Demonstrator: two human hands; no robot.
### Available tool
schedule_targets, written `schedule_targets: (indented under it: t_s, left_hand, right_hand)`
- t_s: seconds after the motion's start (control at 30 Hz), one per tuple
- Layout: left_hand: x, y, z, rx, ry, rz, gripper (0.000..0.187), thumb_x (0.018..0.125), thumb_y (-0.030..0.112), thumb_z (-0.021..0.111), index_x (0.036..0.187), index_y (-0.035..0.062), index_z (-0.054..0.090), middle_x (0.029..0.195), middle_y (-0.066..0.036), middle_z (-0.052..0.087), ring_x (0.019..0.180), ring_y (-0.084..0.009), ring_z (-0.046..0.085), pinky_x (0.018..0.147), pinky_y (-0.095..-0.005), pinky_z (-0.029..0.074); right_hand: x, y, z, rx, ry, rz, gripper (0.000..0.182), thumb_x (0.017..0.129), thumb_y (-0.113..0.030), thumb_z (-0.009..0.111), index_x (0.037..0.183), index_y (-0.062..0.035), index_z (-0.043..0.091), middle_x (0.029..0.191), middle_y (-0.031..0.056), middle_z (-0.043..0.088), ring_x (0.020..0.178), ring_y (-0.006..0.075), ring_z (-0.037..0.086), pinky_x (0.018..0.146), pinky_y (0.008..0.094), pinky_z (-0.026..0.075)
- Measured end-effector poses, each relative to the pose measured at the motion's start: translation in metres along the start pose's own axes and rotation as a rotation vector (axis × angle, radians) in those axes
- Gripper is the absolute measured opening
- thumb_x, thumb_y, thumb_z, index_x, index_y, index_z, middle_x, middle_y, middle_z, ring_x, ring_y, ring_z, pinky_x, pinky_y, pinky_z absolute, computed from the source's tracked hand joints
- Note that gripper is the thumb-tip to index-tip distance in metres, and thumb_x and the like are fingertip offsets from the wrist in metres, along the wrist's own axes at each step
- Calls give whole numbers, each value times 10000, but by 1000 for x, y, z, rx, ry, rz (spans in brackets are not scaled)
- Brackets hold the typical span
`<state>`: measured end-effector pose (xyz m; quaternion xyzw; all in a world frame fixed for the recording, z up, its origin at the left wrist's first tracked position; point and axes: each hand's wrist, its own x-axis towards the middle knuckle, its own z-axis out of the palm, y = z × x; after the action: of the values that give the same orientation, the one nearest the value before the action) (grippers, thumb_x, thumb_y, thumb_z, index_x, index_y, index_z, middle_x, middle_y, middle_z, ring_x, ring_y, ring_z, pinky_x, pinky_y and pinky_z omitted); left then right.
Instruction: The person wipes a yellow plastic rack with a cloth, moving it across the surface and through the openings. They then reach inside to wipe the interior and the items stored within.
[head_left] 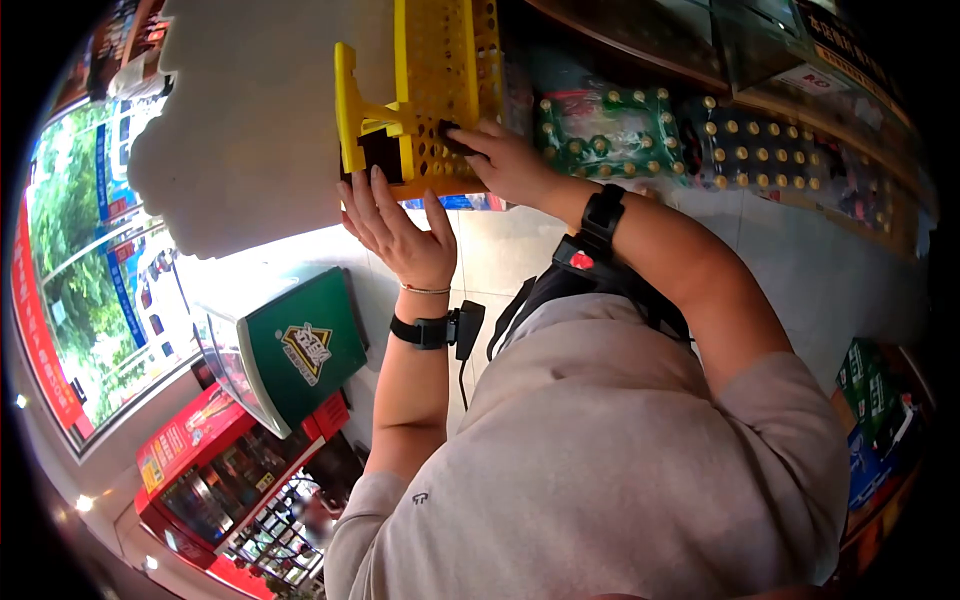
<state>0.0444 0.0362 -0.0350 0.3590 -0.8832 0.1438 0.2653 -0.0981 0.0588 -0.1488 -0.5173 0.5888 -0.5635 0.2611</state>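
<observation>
In the head view a yellow frame (pixel 405 60) with a perforated yellow panel (pixel 447 85) stands upright in front of me. A dark recess (pixel 383 155) shows inside its lower end. My left hand (pixel 405 240) is open, its fingers stretched out and their tips at the lower edge of the frame beside the recess. My right hand (pixel 508 165) is closed on a small black object (pixel 457 140), which it holds against the holes of the panel. Most of that object is hidden by the fingers, and I cannot tell its kind.
Shrink-wrapped packs of green bottles (pixel 610 135) and dark bottles (pixel 760 150) sit on the right. A large pale panel (pixel 260 120) fills the upper left. Lower left are a green-sided cabinet (pixel 305 350) and a red display fridge (pixel 225 470). Cartons (pixel 870 410) stand far right.
</observation>
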Motion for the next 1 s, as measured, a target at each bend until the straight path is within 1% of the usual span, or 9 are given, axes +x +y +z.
schedule_targets:
  t_s: [0.17,0.23,0.3,0.4,0.43,0.57,0.7,0.9,1.0]
  left_hand:
    - [5,8,-13,5,-87,-52,608,913,258,574,1402,-48,384,1440,-232,402,1389,-419,302,1120,-558,208]
    - [7,9,-14,-9,-74,-58,616,912,262,579,1403,-53,382,1440,-237,402,1385,-425,307,1119,-552,218]
    - [8,13,-18,6,-99,-74,625,909,266,584,1403,-58,379,1441,-244,399,1383,-430,310,1120,-545,227]
    - [12,21,-26,72,-150,-107,639,906,270,588,1404,-66,373,1446,-257,388,1383,-433,307,1124,-531,235]
    - [13,26,-28,89,-153,-109,642,905,270,589,1405,-68,371,1449,-261,384,1384,-432,305,1127,-527,236]
    - [16,44,-30,111,-175,-157,711,861,246,631,1432,-45,322,1494,-248,321,1400,-420,280,1135,-520,230]
    - [14,47,-29,96,-209,-216,798,798,206,676,1456,-18,285,1522,-238,274,1420,-413,237,1146,-515,208]
    - [16,49,-34,50,-238,-234,865,739,204,705,1461,-12,280,1527,-234,266,1427,-410,219,1154,-503,196]
    - [16,47,-36,28,-248,-216,890,724,210,711,1468,-8,273,1530,-233,260,1428,-412,216,1157,-497,196]
  right_hand:
    - [7,-1,-18,-380,-289,63,414,848,-49,515,1254,-55,592,1085,179,560,1020,352,575,910,406,477]
    - [-4,13,-21,-349,-344,-109,414,860,-61,507,1267,-53,582,1099,180,554,1031,351,575,903,408,478]
    - [-9,5,-25,-94,-349,82,409,884,-65,498,1287,-49,563,1127,176,539,1049,347,574,901,403,474]
    - [-1,-5,-27,44,-102,54,399,897,-48,497,1292,-52,556,1141,170,529,1031,338,573,892,391,470]
    - [6,-8,-31,90,-108,72,392,888,-20,507,1273,-56,568,1116,167,534,1011,341,568,883,384,468]
    - [27,-14,-32,-36,-113,-192,395,850,-1,528,1232,-73,597,1067,161,541,1011,352,559,875,402,474]
    - [37,-5,-36,-283,-225,-240,472,798,-16,569,1244,-165,607,1089,141,546,1016,337,555,890,406,487]
    - [43,-8,-52,-406,-319,-343,512,790,-30,580,1281,-174,586,1080,141,553,988,337,563,884,404,492]
    - [45,-14,-47,-333,-426,-187,509,805,-28,587,1304,-130,565,1133,152,577,1030,349,564,903,402,491]
